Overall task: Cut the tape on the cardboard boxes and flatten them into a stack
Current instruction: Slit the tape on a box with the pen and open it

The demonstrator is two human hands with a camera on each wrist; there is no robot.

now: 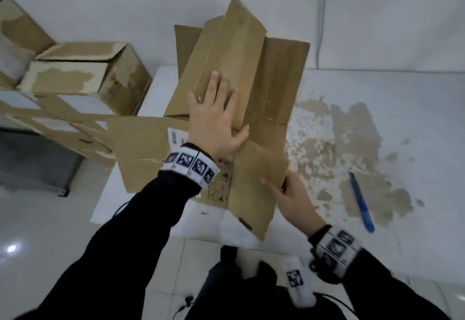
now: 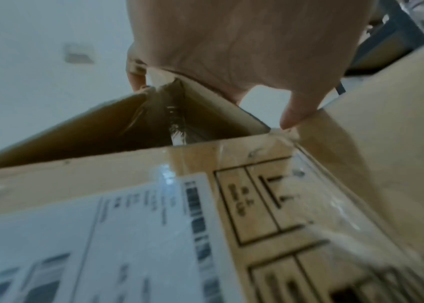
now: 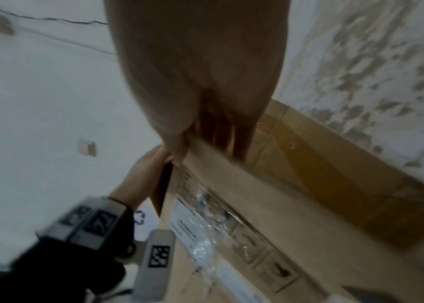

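Observation:
A brown cardboard box (image 1: 254, 68), partly collapsed with its flaps sticking out, lies on the white table (image 1: 407, 108). My left hand (image 1: 216, 118) presses flat on its upper panel, fingers straight and spread. In the left wrist view the fingertips (image 2: 294, 116) touch the box (image 2: 128, 174) at its open edge, above a white shipping label (image 2: 117, 242). My right hand (image 1: 292, 193) grips the near flap (image 1: 256, 188), thumb on top and fingers underneath. The right wrist view shows that hand (image 3: 195, 71) pinching the flap edge (image 3: 218, 160). Clear tape clings to the box side.
A blue utility knife (image 1: 361, 202) lies on the table to the right, on a worn brown patch. Two upright open boxes (image 1: 83, 73) stand at the left, with flattened cardboard (image 1: 63, 128) in front of them. A cable (image 1: 323, 15) runs down the wall.

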